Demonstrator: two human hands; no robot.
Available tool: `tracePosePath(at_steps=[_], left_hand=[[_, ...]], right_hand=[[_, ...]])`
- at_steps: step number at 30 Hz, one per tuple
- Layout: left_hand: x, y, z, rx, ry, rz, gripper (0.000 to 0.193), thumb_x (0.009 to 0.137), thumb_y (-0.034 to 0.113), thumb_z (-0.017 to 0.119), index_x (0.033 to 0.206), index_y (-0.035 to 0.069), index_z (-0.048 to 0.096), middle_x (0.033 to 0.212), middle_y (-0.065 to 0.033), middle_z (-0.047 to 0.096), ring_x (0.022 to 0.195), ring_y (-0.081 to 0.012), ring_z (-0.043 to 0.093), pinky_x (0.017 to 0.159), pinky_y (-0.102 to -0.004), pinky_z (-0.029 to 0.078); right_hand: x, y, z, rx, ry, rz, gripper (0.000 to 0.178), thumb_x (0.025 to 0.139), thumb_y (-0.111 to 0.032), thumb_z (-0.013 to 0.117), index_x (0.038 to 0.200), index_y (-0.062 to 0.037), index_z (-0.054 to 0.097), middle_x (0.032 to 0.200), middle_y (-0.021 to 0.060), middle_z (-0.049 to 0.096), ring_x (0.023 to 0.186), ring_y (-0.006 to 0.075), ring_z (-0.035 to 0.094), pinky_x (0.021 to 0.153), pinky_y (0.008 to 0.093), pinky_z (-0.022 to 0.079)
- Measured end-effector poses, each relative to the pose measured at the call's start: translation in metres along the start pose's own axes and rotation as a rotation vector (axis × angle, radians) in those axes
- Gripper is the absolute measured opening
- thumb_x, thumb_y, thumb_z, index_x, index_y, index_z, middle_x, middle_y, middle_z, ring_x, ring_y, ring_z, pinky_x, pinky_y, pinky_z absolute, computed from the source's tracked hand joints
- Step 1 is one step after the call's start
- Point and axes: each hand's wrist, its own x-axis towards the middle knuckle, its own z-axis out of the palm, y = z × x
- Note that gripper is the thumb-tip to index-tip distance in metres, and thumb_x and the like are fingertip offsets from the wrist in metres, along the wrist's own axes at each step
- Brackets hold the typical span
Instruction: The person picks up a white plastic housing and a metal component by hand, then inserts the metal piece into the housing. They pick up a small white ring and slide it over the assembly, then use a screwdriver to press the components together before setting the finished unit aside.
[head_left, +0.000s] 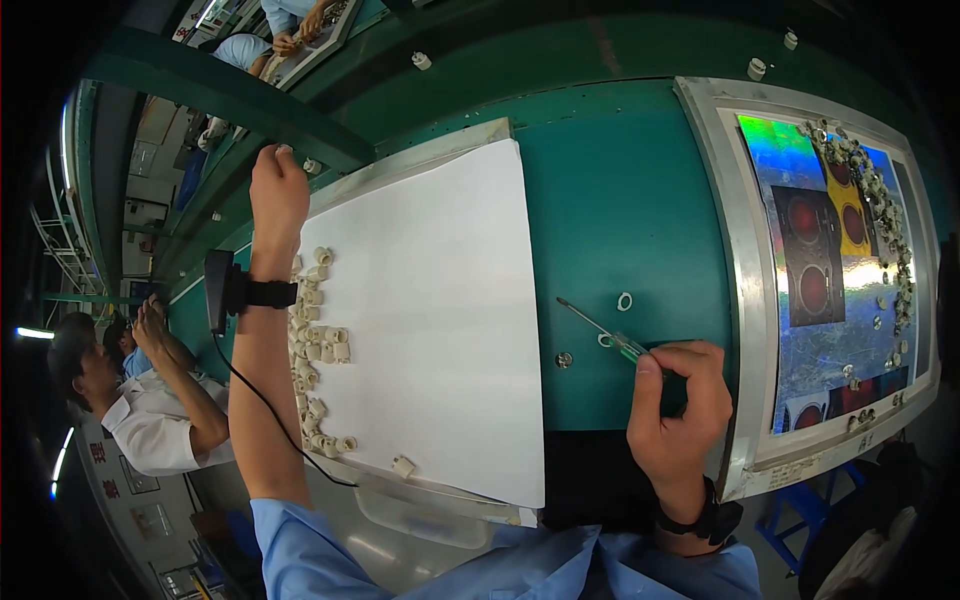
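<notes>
**In the right hand, a screwdriver; far out to the left, a curled left hand**

Over the green work surface (630, 220), the right hand (680, 400) is closed around the clear green handle of a screwdriver (627, 347), gripped between thumb and curled fingers. Its shaft points away from that hand and to the left, the tip well clear of the knuckles. Just beyond the thumb, one white ring (605, 340) lies right by the handle; whether they touch I cannot tell. A second white ring (625, 301) sits a little farther ahead, and a round metal piece (564, 360) lies to the hand's left.

To the right of the same hand is a metal-framed tray (738, 300) with a shiny, rainbow-tinted sheet (690, 300) and many small metal parts (880, 200) along its far side.

Well apart from the right hand, the left hand (278, 195) reaches forward with its fingers folded in; whether it holds anything I cannot tell. Just to its right stands a small white fitting (312, 166). Nearer the body, beside the left forearm, cream fittings (310, 380) line the left edge of a white sheet (430, 300), which spreads between the two hands.
</notes>
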Motion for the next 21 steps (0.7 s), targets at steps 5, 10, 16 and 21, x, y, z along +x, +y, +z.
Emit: tracePosePath(at_steps=[5,10,16,21], left_hand=[[-0.01,0.009,0.01,-0.012,0.028,-0.031,0.037,0.103,0.023,0.045,0.118,-0.007,0.06,0.101,-0.0203,0.067,0.092,-0.0258,0.062,0.085,-0.0343,0.047],[-0.016,0.01,-0.009,0.064,0.017,-0.039,0.037,0.102,0.024,0.045,0.117,-0.006,0.061,0.104,-0.0252,0.067,0.097,-0.0352,0.064,0.085,-0.0387,0.048],[-0.025,-0.023,-0.093,0.192,-0.025,0.069,0.038,0.101,0.026,0.046,0.114,-0.006,0.061,0.098,-0.0263,0.067,0.094,-0.0394,0.065,0.086,-0.0413,0.049],[-0.178,0.062,-0.179,-0.739,-0.25,0.251,0.032,0.102,0.019,0.053,0.127,-0.001,0.057,0.089,-0.0068,0.068,0.081,-0.0117,0.06,0.075,-0.0251,0.046]], right_hand=[[0.002,0.01,-0.013,-0.001,-0.007,-0.034,0.009,0.085,0.003,0.067,0.09,0.0009,0.061,0.083,0.0127,0.066,0.078,0.0262,0.062,0.07,0.0334,0.049],[-0.016,-0.011,-0.022,-0.007,0.037,-0.004,0.007,0.086,0.001,0.068,0.09,0.0006,0.062,0.084,0.0124,0.066,0.078,0.0244,0.063,0.071,0.0328,0.05],[-0.056,-0.064,-0.021,0.022,0.059,0.092,0.009,0.089,-0.005,0.068,0.089,0.0016,0.061,0.081,0.0113,0.067,0.076,0.0194,0.063,0.071,0.0312,0.049],[-0.082,-0.078,-0.049,0.039,0.084,0.114,0.012,0.091,-0.008,0.067,0.089,0.0022,0.061,0.078,0.0099,0.066,0.072,0.0164,0.061,0.068,0.0309,0.049]])
